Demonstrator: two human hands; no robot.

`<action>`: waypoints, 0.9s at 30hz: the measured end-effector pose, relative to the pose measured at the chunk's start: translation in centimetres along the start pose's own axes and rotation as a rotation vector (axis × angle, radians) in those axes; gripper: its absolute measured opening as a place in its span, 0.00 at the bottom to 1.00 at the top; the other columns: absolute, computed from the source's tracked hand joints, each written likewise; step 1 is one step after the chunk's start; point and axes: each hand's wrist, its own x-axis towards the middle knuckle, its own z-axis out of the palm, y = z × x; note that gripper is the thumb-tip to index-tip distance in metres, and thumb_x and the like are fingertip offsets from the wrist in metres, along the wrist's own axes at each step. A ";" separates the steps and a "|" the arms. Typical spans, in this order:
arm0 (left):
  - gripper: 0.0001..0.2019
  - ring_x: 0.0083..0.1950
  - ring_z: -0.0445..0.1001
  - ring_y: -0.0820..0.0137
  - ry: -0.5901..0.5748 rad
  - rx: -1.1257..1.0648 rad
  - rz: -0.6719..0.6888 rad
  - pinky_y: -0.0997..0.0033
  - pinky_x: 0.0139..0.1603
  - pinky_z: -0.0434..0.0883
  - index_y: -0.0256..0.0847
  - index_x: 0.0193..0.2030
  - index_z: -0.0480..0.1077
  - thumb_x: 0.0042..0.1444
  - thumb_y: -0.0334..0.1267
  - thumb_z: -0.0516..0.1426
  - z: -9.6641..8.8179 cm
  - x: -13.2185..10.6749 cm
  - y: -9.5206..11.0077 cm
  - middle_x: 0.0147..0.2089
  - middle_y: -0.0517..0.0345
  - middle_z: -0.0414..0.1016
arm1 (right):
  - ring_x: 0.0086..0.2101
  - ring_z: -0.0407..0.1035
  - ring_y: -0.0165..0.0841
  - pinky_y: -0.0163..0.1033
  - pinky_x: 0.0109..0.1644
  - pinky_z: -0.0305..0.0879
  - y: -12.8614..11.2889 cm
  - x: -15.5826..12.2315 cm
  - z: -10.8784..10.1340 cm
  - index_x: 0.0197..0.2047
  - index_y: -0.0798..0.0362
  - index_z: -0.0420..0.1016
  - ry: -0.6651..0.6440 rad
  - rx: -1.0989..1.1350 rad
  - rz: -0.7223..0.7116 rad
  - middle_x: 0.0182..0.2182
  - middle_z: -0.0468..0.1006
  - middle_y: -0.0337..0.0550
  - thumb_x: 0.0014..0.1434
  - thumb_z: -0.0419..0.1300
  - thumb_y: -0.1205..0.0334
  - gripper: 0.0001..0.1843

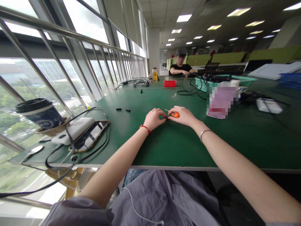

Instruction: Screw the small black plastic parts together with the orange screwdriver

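Over the green table [141, 144], my two hands meet at the fingertips. My left hand [154, 120], with a red bracelet at the wrist, is closed in a pinch on a small dark part [167, 117], mostly hidden by the fingers. My right hand [184, 115] is closed around a small orange-handled screwdriver [175, 115], its thin shaft pointing up and left. The right fingertips also come to the dark part; whether they grip it I cannot tell. Two small black pieces [128, 110] lie to the left of my hands.
On the left are a lidded coffee cup [43, 114], a white power bank [74, 130], a phone [90, 136] and looping cables. Further off stand a red tray [170, 83] and a green basket [201, 84]. A pink phone [222, 100] leans at right. Another person [180, 67] sits at the far end.
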 end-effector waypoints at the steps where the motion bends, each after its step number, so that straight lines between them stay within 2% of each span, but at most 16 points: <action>1: 0.05 0.48 0.73 0.64 -0.004 -0.034 -0.008 0.64 0.53 0.69 0.42 0.33 0.78 0.51 0.37 0.60 0.1 0.0 -0.2 0.45 0.55 0.78 | 0.35 0.68 0.32 0.34 0.35 0.58 0.1 0.0 -0.1 0.38 0.47 0.77 0.041 0.009 0.017 0.37 0.75 0.39 0.55 0.60 0.53 0.10; 5: 0.04 0.52 0.74 0.64 -0.050 -0.222 -0.079 0.63 0.60 0.68 0.41 0.31 0.79 0.48 0.36 0.62 0.8 0.1 -1.0 0.52 0.55 0.76 | 0.35 0.69 0.33 0.35 0.36 0.60 1.0 -0.1 -0.4 0.36 0.48 0.77 0.146 0.033 0.075 0.36 0.76 0.41 0.55 0.59 0.54 0.10; 9: 0.05 0.49 0.77 0.65 -0.082 -0.352 -0.143 0.65 0.59 0.69 0.40 0.31 0.79 0.47 0.36 0.62 1.2 0.1 -1.4 0.46 0.54 0.80 | 0.36 0.70 0.33 0.36 0.38 0.61 1.5 -0.1 -0.2 0.35 0.49 0.77 0.127 0.055 0.092 0.37 0.77 0.41 0.55 0.59 0.54 0.10; 14: 0.05 0.45 0.78 0.65 -0.071 -0.331 -0.151 0.66 0.55 0.71 0.39 0.31 0.78 0.47 0.35 0.62 1.3 0.2 -1.5 0.41 0.54 0.81 | 0.36 0.70 0.33 0.36 0.39 0.62 1.5 0.0 -0.1 0.35 0.49 0.77 0.117 0.064 0.100 0.36 0.77 0.41 0.54 0.59 0.55 0.10; 19: 0.05 0.43 0.77 0.65 -0.045 -0.296 -0.179 0.66 0.53 0.72 0.39 0.31 0.79 0.47 0.35 0.62 1.3 0.3 -1.5 0.40 0.54 0.81 | 0.35 0.70 0.33 0.37 0.39 0.62 1.6 0.0 -0.1 0.35 0.48 0.78 0.105 0.068 0.100 0.37 0.78 0.41 0.54 0.59 0.55 0.09; 23: 0.07 0.43 0.77 0.64 0.011 -0.232 -0.244 0.66 0.52 0.72 0.38 0.32 0.79 0.47 0.37 0.62 -0.2 0.5 -2.3 0.40 0.52 0.81 | 0.35 0.70 0.33 0.37 0.39 0.62 1.7 -0.1 -0.1 0.35 0.48 0.78 0.091 0.072 0.101 0.36 0.78 0.41 0.54 0.59 0.55 0.09; 25: 0.08 0.43 0.77 0.64 0.068 -0.179 -0.303 0.66 0.50 0.72 0.39 0.33 0.80 0.47 0.37 0.62 -2.0 0.4 -3.2 0.38 0.53 0.82 | 0.35 0.70 0.33 0.37 0.39 0.62 1.7 -0.1 -0.1 0.35 0.48 0.78 0.080 0.075 0.096 0.36 0.78 0.41 0.54 0.58 0.55 0.10; 27: 0.09 0.41 0.77 0.64 0.132 -0.115 -0.422 0.69 0.47 0.72 0.38 0.33 0.80 0.46 0.38 0.62 -4.1 0.1 -4.5 0.36 0.53 0.81 | 0.34 0.70 0.33 0.37 0.38 0.62 1.7 -0.1 -0.1 0.35 0.48 0.78 0.072 0.070 0.098 0.36 0.78 0.41 0.54 0.58 0.55 0.10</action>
